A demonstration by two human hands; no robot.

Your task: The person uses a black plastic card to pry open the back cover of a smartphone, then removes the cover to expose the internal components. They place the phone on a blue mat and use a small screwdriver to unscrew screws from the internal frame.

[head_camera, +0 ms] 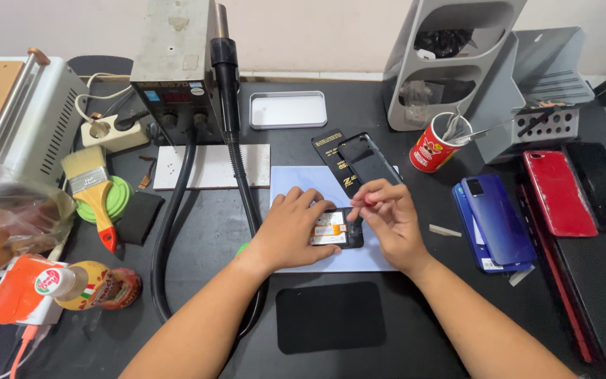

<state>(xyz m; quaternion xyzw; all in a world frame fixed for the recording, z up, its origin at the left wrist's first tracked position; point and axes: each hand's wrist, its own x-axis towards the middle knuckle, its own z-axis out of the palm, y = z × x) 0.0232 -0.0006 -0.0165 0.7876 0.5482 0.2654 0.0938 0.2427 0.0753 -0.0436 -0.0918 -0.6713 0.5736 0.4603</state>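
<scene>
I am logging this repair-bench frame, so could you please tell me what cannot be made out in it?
Head view:
- Opened black phone: mostly hidden under the left hand and right hand.
- What the right hand's fingertips pinch: too small to tell.
- Contents of the grey plastic organiser: dark and blurred.
- Tools in the red cylindrical can: too small to identify.
- Crumpled clear plastic bag: cut off by the left edge.

Both bare forearms enter from the near edge and converge toward the centre of the scene. The left hand lies palm down with its fingers extended flat toward the right. The right hand sits just beside it, fingers curled, with thumb and fingertips pinched close together and angled toward the left.
</scene>
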